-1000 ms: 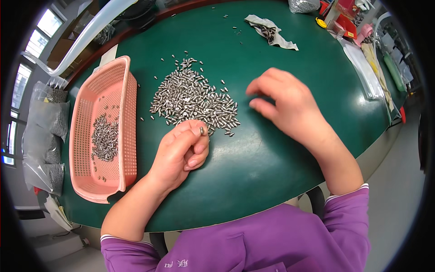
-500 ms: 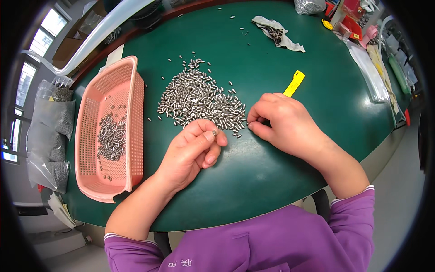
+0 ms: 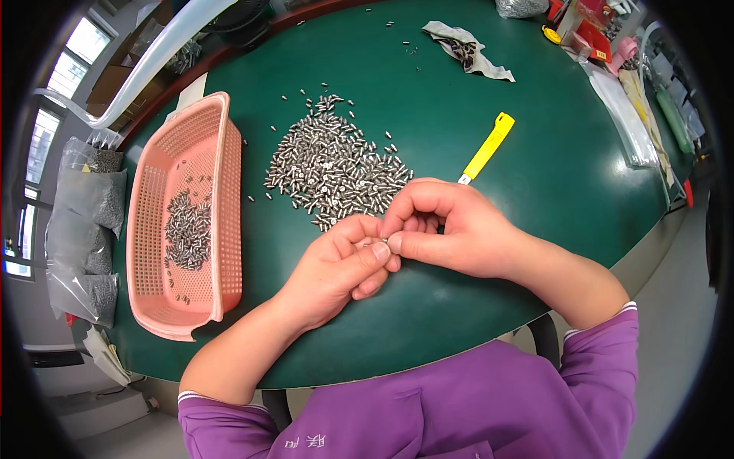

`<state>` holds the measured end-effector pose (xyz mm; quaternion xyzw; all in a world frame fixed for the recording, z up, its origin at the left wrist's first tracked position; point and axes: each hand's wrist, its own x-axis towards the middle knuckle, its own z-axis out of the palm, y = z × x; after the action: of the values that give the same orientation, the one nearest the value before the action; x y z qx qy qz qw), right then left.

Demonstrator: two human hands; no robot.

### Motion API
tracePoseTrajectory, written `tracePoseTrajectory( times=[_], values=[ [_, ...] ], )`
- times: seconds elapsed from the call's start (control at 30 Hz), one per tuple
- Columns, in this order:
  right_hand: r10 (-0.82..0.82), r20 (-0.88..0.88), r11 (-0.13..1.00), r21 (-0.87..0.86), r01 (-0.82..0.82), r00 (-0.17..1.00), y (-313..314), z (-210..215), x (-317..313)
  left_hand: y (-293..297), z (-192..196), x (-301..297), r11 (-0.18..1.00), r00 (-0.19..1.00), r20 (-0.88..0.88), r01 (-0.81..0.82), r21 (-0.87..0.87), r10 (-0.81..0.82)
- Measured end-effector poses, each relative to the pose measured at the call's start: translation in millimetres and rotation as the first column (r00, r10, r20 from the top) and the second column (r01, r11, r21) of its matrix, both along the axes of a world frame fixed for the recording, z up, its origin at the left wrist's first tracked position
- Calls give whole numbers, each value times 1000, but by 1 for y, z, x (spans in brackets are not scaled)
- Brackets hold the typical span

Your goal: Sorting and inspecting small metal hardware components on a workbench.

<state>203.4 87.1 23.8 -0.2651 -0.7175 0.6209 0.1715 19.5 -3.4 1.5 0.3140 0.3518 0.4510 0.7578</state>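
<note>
A heap of small silver metal pins [image 3: 329, 164] with tapered ends lies on the green table, just beyond my hands. My left hand [image 3: 336, 268] is closed, thumb against the curled fingers, pinching a small metal pin that is mostly hidden. Fingertip to fingertip with it, my right hand [image 3: 459, 229] pinches at the same spot, where a tiny bit of metal shows between thumb and forefinger. Whether the two hands hold one pin or two, I cannot tell. To the left, a pink plastic basket [image 3: 233, 191] holds a smaller pile of similar pins [image 3: 187, 233].
A yellow utility knife [image 3: 489, 147] lies beyond my right hand. Farther back is a crumpled pale wrapper [image 3: 470, 52] with dark bits in it. Filled clear bags [image 3: 95, 199] stand left of the basket. Flat plastic bags [image 3: 623, 115] and assorted items line the right edge.
My right hand has moved left from the heap's right edge to meet my left hand, uncovering more of the yellow knife. My left hand has shifted slightly right and nearer to me.
</note>
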Motion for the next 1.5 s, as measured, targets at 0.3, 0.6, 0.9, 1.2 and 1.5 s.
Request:
tracePoseTrajectory(
  times=[0.3,0.6,0.9,1.2,1.5],
  values=[
    [-154,-32,733,667,136,988,18,-2,8,-2,-1,3,997,998,-17,-62,55,63],
    [-96,80,677,736,6,992,18,-8,11,-2,0,0,996,996,-9,-83,23,84],
    [-40,158,617,781,-100,987,12,-12,10,0,0,-2,996,993,73,-86,-18,87],
    [78,-60,605,796,1,995,10,-7,2,0,5,2,1000,993,-118,-2,-11,1],
    [-92,21,591,806,38,996,18,-10,8,0,5,3,997,994,-86,-66,-39,63]
  ],
)
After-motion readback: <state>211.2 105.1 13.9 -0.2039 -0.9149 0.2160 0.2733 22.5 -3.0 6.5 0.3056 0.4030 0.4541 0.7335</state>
